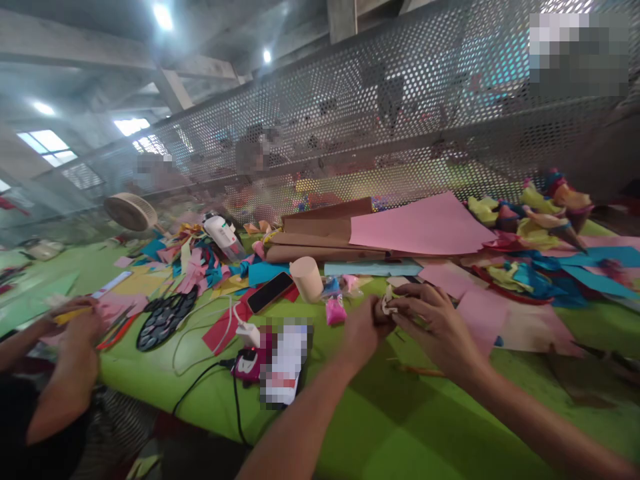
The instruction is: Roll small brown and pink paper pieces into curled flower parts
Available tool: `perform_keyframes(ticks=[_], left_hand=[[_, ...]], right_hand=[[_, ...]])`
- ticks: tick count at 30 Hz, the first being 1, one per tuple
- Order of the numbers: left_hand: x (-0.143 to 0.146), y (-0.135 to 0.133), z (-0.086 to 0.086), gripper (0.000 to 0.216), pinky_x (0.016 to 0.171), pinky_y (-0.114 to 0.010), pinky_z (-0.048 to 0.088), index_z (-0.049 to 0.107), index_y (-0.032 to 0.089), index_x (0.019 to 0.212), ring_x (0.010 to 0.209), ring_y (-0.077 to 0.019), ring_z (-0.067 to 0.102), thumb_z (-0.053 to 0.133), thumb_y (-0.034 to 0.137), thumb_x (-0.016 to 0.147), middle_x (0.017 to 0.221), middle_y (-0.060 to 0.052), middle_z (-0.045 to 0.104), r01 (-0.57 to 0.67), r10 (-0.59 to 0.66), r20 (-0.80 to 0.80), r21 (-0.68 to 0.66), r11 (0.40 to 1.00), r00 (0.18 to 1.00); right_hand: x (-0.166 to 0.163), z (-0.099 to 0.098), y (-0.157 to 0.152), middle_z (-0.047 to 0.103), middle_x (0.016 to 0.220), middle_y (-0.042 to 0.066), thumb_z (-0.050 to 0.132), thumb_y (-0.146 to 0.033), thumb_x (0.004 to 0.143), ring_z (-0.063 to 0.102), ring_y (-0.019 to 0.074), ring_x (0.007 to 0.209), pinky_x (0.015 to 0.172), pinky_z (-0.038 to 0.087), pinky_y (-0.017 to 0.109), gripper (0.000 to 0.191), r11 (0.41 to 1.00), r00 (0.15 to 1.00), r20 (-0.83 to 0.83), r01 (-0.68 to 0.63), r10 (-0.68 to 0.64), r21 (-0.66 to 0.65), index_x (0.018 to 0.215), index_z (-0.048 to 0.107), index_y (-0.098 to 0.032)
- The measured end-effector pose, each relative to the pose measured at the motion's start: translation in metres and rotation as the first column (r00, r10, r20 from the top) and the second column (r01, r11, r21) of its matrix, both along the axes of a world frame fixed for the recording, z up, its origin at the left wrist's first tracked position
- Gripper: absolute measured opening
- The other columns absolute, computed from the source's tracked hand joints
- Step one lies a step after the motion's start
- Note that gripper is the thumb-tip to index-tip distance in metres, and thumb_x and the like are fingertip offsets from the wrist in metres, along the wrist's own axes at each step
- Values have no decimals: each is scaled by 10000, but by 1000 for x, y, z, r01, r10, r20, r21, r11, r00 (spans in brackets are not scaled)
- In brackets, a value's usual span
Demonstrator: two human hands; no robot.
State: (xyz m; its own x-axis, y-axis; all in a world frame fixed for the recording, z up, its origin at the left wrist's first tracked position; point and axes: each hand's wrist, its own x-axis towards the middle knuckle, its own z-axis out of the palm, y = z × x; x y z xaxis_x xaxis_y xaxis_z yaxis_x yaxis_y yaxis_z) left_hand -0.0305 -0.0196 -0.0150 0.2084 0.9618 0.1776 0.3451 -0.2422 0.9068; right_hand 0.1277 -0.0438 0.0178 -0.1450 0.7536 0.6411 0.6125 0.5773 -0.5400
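My left hand point(361, 331) and my right hand point(434, 321) meet over the green table point(400, 427), a little right of centre. Both are closed round a small brown and cream paper piece point(385, 303), pinched between their fingertips. A small pink packet point(335, 311) lies just left of my left hand. A cream paper cup point(307, 279) lies tipped beyond it, next to a black phone point(270, 292).
Pink point(425, 227), brown and blue paper sheets and coloured scraps cover the far side. A perforated metal screen point(400, 113) runs behind. A co-worker's hands point(75, 327) work at the left edge. Cables and a charger point(245, 330) lie near the front.
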Motion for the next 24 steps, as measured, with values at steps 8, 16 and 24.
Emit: perform_keyframes(ticks=[8,16,24], left_hand=[[-7,-2,-2,170,635,-254,410,560,200,766,669,-153,504,715,239,708,714,9,568,53,-51,-25,61,997,998],[11,4,4,410,781,-299,468,586,179,874,808,-176,587,836,309,576,861,-22,640,212,-63,529,-226,951,847],[12,4,-4,400,787,-291,486,624,167,931,805,-158,604,837,281,612,877,-21,662,130,-1,475,-239,962,880]], right_hand=[[-2,8,-6,617,1290,90,498,-255,928,559,308,1117,900,478,520,214,995,978,184,-85,93,-48,840,692,-244],[8,13,-1,608,1237,105,566,-309,903,595,271,1102,874,512,429,206,994,995,15,-95,96,-53,1079,665,-266],[10,1,3,719,769,22,582,-322,872,667,207,687,636,513,331,117,993,998,-48,23,-28,-112,827,665,-254]])
